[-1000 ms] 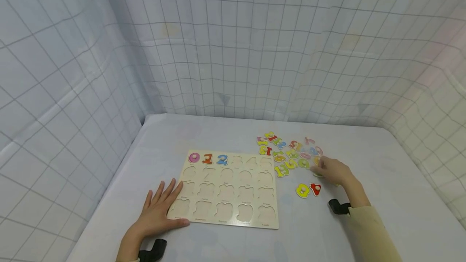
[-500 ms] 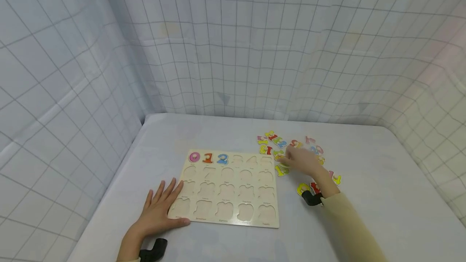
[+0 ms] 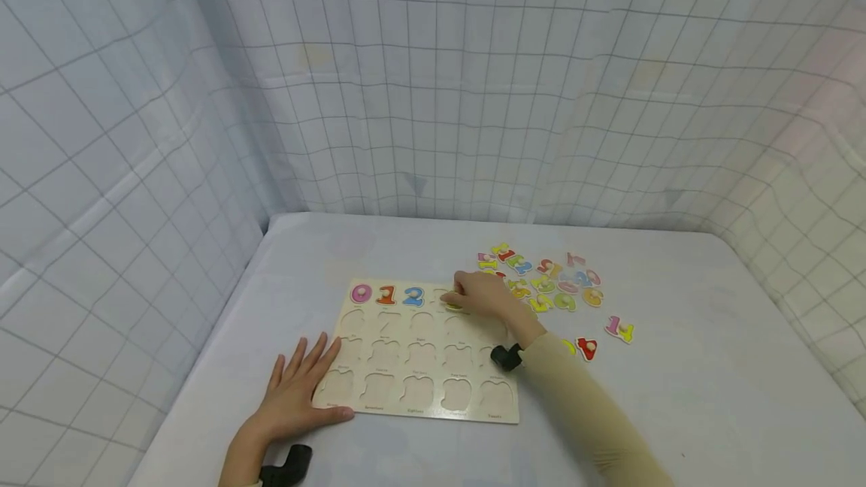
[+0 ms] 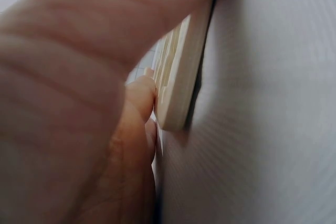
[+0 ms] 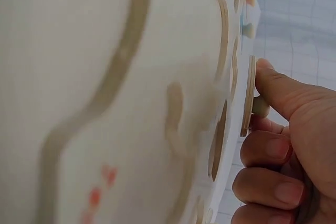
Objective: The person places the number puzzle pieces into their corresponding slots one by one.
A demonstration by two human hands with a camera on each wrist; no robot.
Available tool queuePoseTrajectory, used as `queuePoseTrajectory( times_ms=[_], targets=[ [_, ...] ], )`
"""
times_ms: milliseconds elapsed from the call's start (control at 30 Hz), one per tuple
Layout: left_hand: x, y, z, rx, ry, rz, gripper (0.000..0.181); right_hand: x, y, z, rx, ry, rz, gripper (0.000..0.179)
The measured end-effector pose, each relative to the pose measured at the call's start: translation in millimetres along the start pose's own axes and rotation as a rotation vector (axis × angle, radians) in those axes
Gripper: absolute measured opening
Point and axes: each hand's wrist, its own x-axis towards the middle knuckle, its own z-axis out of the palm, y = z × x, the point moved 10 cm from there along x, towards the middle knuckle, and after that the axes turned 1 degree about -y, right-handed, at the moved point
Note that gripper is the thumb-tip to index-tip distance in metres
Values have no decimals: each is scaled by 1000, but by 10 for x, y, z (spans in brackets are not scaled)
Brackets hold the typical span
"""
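Note:
A wooden number puzzle board (image 3: 433, 413) lies flat on the table, with a pink 0 (image 3: 361, 293), an orange 1 (image 3: 386, 294) and a blue 2 (image 3: 414, 296) in its top row. My left hand (image 3: 291, 397) rests with spread fingers at the board's left edge, thumb along the near edge. Over the top row, right of the 2, my right hand (image 3: 483, 297) pinches a number puzzle piece (image 5: 249, 98) by its knob. In the right wrist view the piece is edge-on, close over the board's recesses; its digit is mostly hidden.
Loose number pieces (image 3: 565, 302) lie scattered right of the board, some behind my right hand. Nearer me are a red 4 (image 3: 586, 349) and a partly covered yellow piece (image 3: 569, 346); a pink-and-yellow piece (image 3: 619, 328) lies farther right. Grid-patterned cloth (image 3: 419, 96) encloses the table.
My right hand has moved left from the loose pieces, across them, to the board's top row, now with a number puzzle piece in its fingers. My left hand has stayed in place.

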Motion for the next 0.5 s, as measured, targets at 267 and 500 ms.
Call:
queuePoseTrajectory(
  times_ms=[267, 500],
  targets=[
    [-5, 16, 18, -5, -4, 4, 105, 178, -67, 145, -60, -12, 27, 36],
    [-2, -17, 19, -4, 3, 0, 105, 256, -116, 173, -57, -26, 25, 37]
  ],
)
